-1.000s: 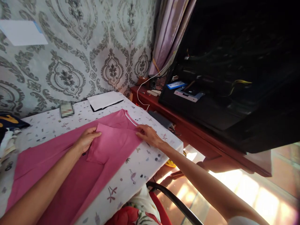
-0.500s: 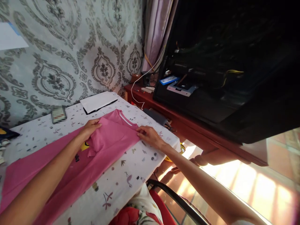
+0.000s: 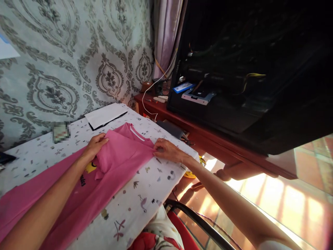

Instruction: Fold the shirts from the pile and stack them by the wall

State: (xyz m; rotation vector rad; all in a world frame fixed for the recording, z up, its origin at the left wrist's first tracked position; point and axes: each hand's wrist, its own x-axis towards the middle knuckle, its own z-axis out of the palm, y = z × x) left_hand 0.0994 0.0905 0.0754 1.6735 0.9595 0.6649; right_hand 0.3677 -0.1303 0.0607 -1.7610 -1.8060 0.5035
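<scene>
**Pink shirt pinched at two points, flat on table**

Pink shirt [image 3: 125,152] lies on the printed tablecloth [image 3: 127,211], collar [image 3: 136,133] toward the far right, lower part running off-frame at left. Left hand [image 3: 96,146]: fingers drawn in, thumb on top, gripping a folded-over flap of the cloth. Right hand [image 3: 169,151]: narrow pinch on the shirt's edge just beside the collar; exact fingertip contact hard to see.

Why two grips: likely one on each end of the flap, so the cloth between stays flat. Table carries the rest of the weight, so light pinches probably suffice. Flap partly covers the yellow print [image 3: 91,167].

White paper [image 3: 104,116] sits near the back edge, apart from the shirt, so it's out of the hands' way.
</scene>
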